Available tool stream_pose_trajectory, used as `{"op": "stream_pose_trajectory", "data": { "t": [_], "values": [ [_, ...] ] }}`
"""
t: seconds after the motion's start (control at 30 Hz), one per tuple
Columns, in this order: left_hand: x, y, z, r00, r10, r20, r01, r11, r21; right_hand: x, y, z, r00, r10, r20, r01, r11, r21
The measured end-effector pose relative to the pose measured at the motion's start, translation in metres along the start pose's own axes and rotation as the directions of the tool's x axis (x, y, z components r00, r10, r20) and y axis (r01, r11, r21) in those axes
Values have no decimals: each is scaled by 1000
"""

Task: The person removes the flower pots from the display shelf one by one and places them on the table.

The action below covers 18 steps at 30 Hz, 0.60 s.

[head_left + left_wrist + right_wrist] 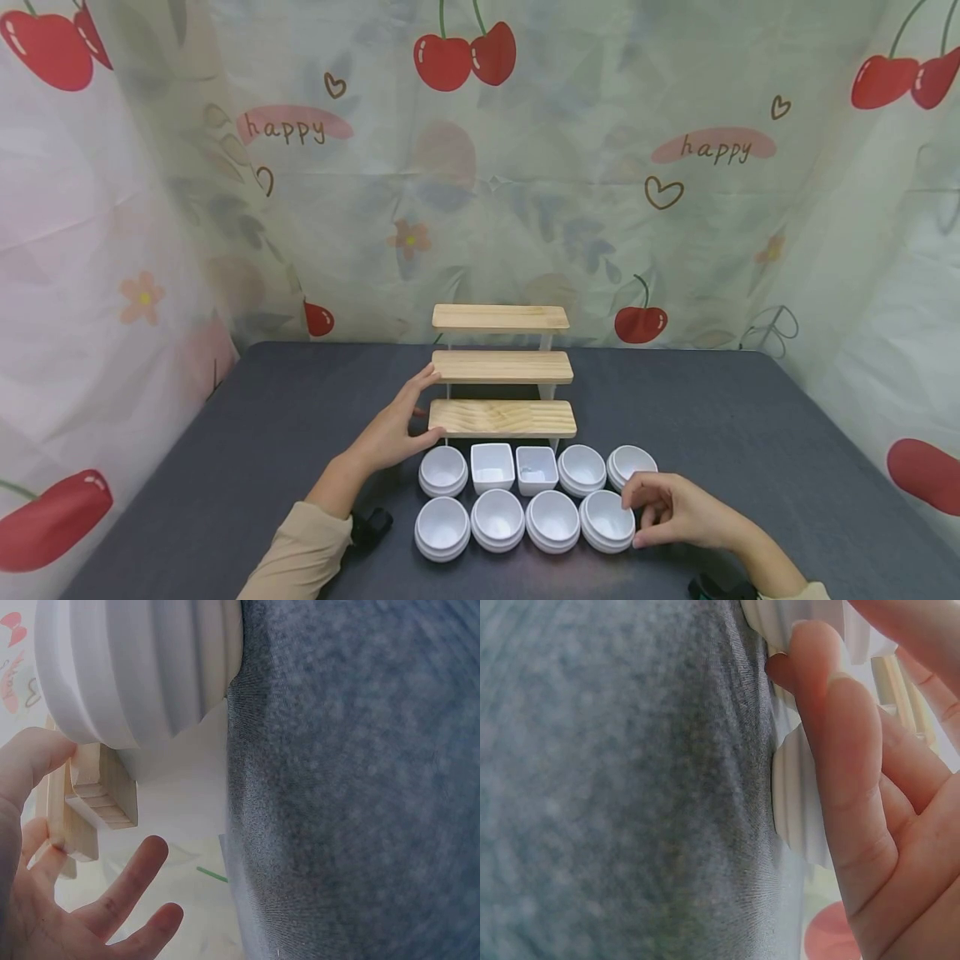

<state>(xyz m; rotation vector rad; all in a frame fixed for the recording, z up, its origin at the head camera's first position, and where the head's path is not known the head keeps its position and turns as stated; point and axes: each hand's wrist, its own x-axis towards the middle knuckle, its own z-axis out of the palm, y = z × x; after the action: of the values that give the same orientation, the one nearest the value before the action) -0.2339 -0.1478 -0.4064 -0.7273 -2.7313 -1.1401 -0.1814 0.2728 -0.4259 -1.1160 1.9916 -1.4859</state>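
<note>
A three-tier wooden shelf point(501, 367) on clear supports stands at the back of the dark cloth. My left hand point(393, 425) is at its left side, thumb at the lowest board and fingertips near the middle one. In the left wrist view the fingers of this hand point(82, 900) are spread, with the thumb by a wooden board point(94, 780). Two rows of white bowls stand before the shelf. My right hand point(678, 512), fingers loosely bent, is beside the front-right bowl point(607, 521); its index fingertip overlaps the rim.
In the back row are round bowls point(443, 472) and two square ones point(492, 467). The front row holds round bowls point(442, 529). Dark cloth point(300, 433) covers the table, and a printed curtain point(525, 208) hangs behind it.
</note>
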Motion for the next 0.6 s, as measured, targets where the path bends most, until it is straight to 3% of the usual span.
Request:
{"op": "stream_pose_trajectory", "data": {
  "t": [0.6],
  "values": [
    [0, 0, 0, 1000, -2, 6, 2, 1000, -3, 0, -3, 0, 1000, 27, 9, -27, 1000, 10]
  ]
}}
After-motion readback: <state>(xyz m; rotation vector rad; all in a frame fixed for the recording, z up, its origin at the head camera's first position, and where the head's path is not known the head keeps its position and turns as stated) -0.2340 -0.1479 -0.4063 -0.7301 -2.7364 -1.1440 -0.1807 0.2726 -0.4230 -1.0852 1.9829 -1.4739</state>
